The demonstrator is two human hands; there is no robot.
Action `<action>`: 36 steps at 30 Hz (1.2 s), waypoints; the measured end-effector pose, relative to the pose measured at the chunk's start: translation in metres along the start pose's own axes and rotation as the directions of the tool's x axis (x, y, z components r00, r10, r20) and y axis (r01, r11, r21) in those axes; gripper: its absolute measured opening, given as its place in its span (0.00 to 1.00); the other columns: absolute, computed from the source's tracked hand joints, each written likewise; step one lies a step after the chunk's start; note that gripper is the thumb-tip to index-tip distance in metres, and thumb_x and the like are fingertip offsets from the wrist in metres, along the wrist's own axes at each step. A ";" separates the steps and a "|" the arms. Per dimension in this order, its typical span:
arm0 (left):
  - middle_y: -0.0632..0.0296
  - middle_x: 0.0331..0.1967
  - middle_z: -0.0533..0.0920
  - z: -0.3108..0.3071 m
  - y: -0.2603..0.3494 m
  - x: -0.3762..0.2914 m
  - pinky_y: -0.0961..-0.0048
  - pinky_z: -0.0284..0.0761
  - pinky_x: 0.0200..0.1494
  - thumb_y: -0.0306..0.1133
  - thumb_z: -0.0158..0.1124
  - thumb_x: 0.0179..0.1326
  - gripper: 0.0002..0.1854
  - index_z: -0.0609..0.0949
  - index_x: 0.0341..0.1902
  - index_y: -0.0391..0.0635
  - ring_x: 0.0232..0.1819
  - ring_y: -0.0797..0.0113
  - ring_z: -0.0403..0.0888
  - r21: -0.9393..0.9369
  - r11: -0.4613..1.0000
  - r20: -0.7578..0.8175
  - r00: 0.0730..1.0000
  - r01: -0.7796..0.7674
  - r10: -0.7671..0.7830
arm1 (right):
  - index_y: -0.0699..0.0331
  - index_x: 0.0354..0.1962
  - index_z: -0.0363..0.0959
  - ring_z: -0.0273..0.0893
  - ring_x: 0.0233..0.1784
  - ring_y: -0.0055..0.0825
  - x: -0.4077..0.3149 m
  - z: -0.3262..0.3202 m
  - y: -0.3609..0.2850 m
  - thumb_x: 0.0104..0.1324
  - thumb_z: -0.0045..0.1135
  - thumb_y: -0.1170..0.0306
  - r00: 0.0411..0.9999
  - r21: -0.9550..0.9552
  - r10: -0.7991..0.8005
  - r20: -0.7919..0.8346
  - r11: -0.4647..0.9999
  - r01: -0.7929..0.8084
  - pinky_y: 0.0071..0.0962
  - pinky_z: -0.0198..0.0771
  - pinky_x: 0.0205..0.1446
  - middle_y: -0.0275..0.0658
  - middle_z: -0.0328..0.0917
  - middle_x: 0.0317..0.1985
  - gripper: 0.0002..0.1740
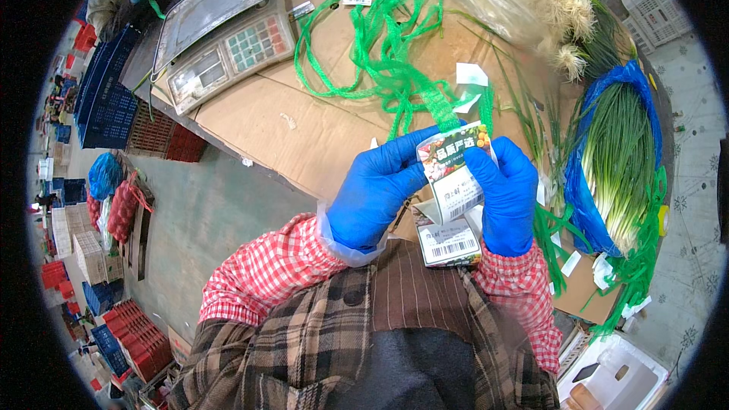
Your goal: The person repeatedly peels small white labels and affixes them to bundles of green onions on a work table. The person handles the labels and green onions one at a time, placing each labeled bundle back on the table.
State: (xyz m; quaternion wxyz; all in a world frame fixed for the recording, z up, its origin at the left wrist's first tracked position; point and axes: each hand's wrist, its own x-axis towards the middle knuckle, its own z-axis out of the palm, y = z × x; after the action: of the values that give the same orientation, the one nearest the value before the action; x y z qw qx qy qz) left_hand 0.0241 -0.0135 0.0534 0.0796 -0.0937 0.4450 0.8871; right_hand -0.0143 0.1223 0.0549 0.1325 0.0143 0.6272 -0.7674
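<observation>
Both of my hands wear blue gloves and meet over the cardboard-covered tabletop, close to my chest. Between the fingers of my left hand point(379, 185) is the end of a green mesh netting strip point(439, 105), next to a printed paper label point(450, 156). The thumb of my right hand point(507, 199) presses on the face of this label, its fingers behind it. Below hangs a folded strip of more labels point(449, 242) with barcodes and writing. How far the netting reaches behind the label is hidden.
More green netting point(370, 57) with white tags lies tangled ahead. A digital weighing scale point(228, 40) stands at the back left. Scallions point(618, 165) lie in a blue plastic bag point(575, 205) on the right. White-rooted scallions point(564, 8) are at the back right, above a foam box point(643, 364).
</observation>
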 end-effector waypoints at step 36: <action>0.58 0.39 0.73 -0.049 0.025 0.042 0.77 0.67 0.43 0.29 0.50 0.50 0.20 0.66 0.48 0.35 0.39 0.70 0.72 0.171 0.980 -0.102 0.987 -0.102 0.120 | 0.71 0.48 0.56 0.64 0.46 0.28 0.041 -0.090 0.030 0.47 0.57 0.69 0.984 -0.728 -0.118 -0.130 0.685 -0.014 0.21 0.61 0.45 0.44 0.66 0.42 0.31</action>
State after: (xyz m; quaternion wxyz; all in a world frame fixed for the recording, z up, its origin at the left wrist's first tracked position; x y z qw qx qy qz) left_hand -0.0179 -0.0656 0.0336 0.0124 -0.1113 0.5255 0.8434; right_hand -0.0605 0.1964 -0.0004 0.0527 0.0070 0.8884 -0.4560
